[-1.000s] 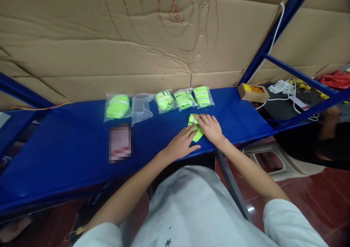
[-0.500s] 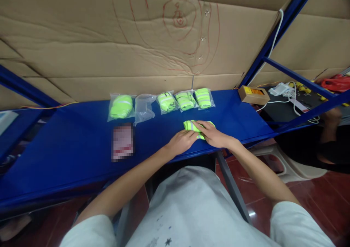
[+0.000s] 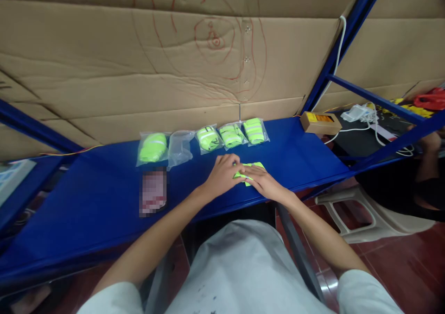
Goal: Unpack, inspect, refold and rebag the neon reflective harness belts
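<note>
On the blue shelf (image 3: 86, 198) a small neon-green folded band (image 3: 251, 168) lies under both my hands. My left hand (image 3: 222, 175) curls over its left end, fingers bent down on it. My right hand (image 3: 262, 182) lies flat across its right part, fingers stretched out and pressing. Most of the green piece is hidden beneath my fingers.
A row of clear bags sits at the back: green-filled bags (image 3: 153, 148) (image 3: 207, 139) (image 3: 231, 135) (image 3: 255, 131) and one empty bag (image 3: 181, 146). A blurred card (image 3: 153, 191) lies left. A brown box (image 3: 320, 122) and white cables (image 3: 361, 117) sit right; cardboard behind.
My hands and the green piece have shifted slightly left. The piece was a longer strip half a second ago; now it shows as a smaller folded patch under both hands.
</note>
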A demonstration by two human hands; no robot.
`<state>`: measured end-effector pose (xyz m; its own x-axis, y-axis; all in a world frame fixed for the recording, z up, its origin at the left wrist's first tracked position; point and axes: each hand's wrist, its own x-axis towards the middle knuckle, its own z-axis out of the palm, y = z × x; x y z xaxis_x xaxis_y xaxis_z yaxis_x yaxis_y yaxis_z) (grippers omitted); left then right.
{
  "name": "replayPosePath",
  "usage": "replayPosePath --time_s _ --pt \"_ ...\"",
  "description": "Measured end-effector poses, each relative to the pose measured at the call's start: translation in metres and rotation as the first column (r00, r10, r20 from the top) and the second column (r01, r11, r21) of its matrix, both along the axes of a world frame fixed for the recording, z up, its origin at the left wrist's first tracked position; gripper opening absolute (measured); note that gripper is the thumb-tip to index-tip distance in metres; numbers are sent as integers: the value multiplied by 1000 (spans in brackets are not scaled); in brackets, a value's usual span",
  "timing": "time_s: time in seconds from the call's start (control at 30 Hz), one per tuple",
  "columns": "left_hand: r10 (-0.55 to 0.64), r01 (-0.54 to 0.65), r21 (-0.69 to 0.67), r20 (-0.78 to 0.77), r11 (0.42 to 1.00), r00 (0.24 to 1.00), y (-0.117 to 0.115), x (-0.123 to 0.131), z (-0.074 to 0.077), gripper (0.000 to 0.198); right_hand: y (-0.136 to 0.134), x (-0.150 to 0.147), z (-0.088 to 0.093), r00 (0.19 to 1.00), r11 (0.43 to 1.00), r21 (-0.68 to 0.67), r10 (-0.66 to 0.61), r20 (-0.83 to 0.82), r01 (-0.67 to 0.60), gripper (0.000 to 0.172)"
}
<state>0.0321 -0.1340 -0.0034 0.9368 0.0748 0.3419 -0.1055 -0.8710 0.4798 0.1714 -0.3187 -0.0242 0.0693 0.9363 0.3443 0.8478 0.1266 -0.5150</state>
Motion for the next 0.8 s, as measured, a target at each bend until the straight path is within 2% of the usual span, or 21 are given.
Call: replayPosePath --time_s 0.1,0.17,0.33,0.43,0.5,0.57,0.63,0.7,0.8 --pt "-18 7 -197 -51 980 999 15 12 -10 40 6 3 -1 997 996 17 -84 -1 84 45" --pt "-17 -5 -296 -72 955 997 18 17 -16 38 10 8 -1 991 991 24 -130 11 130 50" --pt "88 -99 -375 -47 922 995 11 15 -25 39 18 25 -10 979 981 57 -188 81 184 62" --pt "126 -120 -360 -7 925 992 7 13 -24 40 28 41 -15 984 987 1 -158 80 158 58" --pt "122 -105 -331 32 938 992 4 11 -21 34 35 51 -9 998 993 -102 -54 -22 51 54" --pt "84 -62 -294 63 954 994 -1 7 -17 26 42 58 3 986 970 -218 69 -153 -102 50" --pt "29 -9 -256 75 967 997 -4 3 -15 17 51 63 19 960 923 -314 150 -237 -222 47" --pt "-21 35 -168 82 985 996 -4 0 -14 9 61 65 34 952 890 -374 171 -256 -260 47" --pt "-38 44 -35 158 998 987 3 -6 -11 12 77 64 49 953 888 -385 160 -258 -253 46"
